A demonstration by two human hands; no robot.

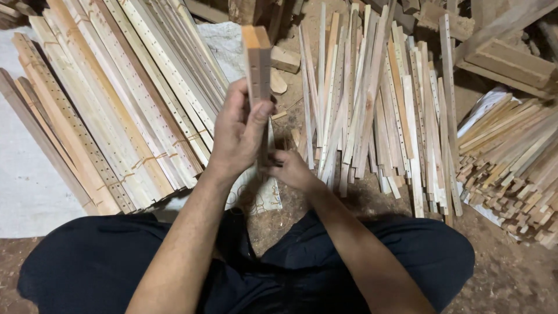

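a small stack of thin wooden slats (257,61) is held upright at the centre of the view, its top end pointing toward twelve o'clock. the left hand (239,132) is wrapped around the middle of the stack, fingers clenched on it with the thumb pressed against its near face. the right hand (290,168) is closed around the lower end of the same stack, at about five o'clock from the left hand; its fingertips are partly hidden behind the wood. both forearms run in from six o'clock over legs in dark trousers (99,264), crossed on a dirt floor (511,279) strewn with sawdust.

no box or bin is seen; the wood is kept in heaps on the ground. at nine to eleven o'clock, bundled drilled slats (110,110) lie tied in flat packs with thin bands, resting on a pale woven sheet (23,180). at one to three o'clock, loose drilled slats (378,110) are spread in a fan, roughly parallel and overlapping. at three to four o'clock, a pile of short wooden sticks (511,163) is stacked on another pale sheet, its edge just showing. at twelve o'clock, just beyond the held stack, small offcut blocks (285,61) lie on the ground, and heavier timber pieces (505,58) lie at two o'clock.
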